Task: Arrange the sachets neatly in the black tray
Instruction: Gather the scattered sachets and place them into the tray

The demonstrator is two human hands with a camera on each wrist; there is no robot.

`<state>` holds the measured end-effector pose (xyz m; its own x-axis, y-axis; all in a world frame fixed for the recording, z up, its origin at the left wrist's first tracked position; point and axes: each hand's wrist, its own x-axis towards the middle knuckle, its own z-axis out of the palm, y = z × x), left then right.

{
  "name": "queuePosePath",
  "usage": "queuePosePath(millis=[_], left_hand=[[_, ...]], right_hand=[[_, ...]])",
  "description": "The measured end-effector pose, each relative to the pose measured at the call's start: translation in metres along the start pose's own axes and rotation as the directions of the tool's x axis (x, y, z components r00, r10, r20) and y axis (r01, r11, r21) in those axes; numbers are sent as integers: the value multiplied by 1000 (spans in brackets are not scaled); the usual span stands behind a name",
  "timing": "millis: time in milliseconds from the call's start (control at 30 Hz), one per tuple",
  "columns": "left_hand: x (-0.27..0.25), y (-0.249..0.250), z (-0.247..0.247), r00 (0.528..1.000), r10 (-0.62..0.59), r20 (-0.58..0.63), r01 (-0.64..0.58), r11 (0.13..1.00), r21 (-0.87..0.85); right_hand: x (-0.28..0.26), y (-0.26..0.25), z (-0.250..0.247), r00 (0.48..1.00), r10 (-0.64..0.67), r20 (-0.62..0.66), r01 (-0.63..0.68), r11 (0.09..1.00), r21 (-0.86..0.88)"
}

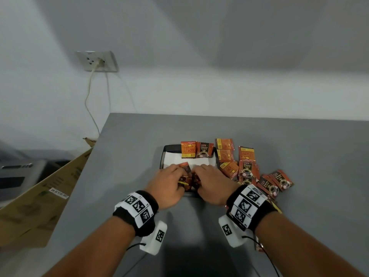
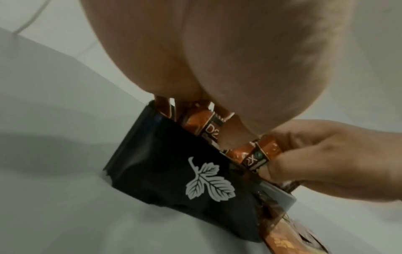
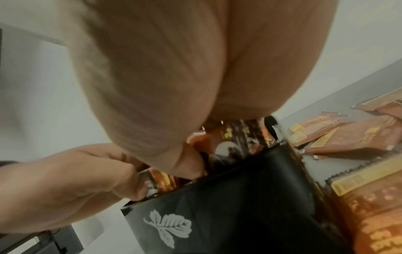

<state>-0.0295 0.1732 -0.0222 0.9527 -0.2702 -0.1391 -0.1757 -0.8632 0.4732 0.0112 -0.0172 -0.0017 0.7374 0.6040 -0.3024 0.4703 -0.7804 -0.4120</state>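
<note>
The black tray (image 1: pixel 166 154), lined with white paper, lies at the middle of the grey table. Two orange and black coffee sachets (image 1: pixel 196 149) stand against its far wall. Both hands meet over the near end. My left hand (image 1: pixel 174 177) grips upright sachets (image 1: pixel 184 179) there, and my right hand (image 1: pixel 201 173) grips the sachets beside them. In the left wrist view the right hand (image 2: pixel 289 154) pinches an orange sachet (image 2: pixel 259 154) above the leaf-printed tray wall (image 2: pixel 174 163). In the right wrist view the left hand (image 3: pixel 121 178) pinches a sachet (image 3: pixel 156 180) at the tray wall (image 3: pixel 228 197).
Several loose sachets (image 1: pixel 247 168) lie scattered on the table right of the tray, some under my right wrist. A cardboard box (image 1: pixel 50 192) leans by the table's left edge. A wall socket (image 1: pixel 96 60) with a cable is on the white wall.
</note>
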Motion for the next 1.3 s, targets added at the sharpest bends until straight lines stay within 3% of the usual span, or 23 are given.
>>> queuePosePath(millis=[100, 233, 467, 867, 1100, 1300], left_hand=[[-1, -1, 4, 999, 33, -9, -32, 987, 157], [-5, -4, 8, 999, 47, -11, -43, 968, 248], [-14, -3, 16, 990, 88, -111, -54, 958, 280], [-21, 1, 19, 992, 94, -81, -67, 956, 286], [-23, -1, 27, 968, 177, -178, -128, 959, 253], [-25, 2, 20, 982, 125, -139, -92, 971, 219]], right_hand=[[-1, 1, 2, 1000, 4, 5, -4, 1000, 31], [-3, 6, 7, 1000, 9, 7, -8, 990, -143], [-9, -1, 25, 994, -48, -99, 26, 977, -213], [-12, 1, 28, 996, -15, -88, -3, 979, -205], [-15, -1, 41, 995, -19, -97, -7, 965, -264], [-16, 1, 41, 993, -20, -119, -8, 973, -231]])
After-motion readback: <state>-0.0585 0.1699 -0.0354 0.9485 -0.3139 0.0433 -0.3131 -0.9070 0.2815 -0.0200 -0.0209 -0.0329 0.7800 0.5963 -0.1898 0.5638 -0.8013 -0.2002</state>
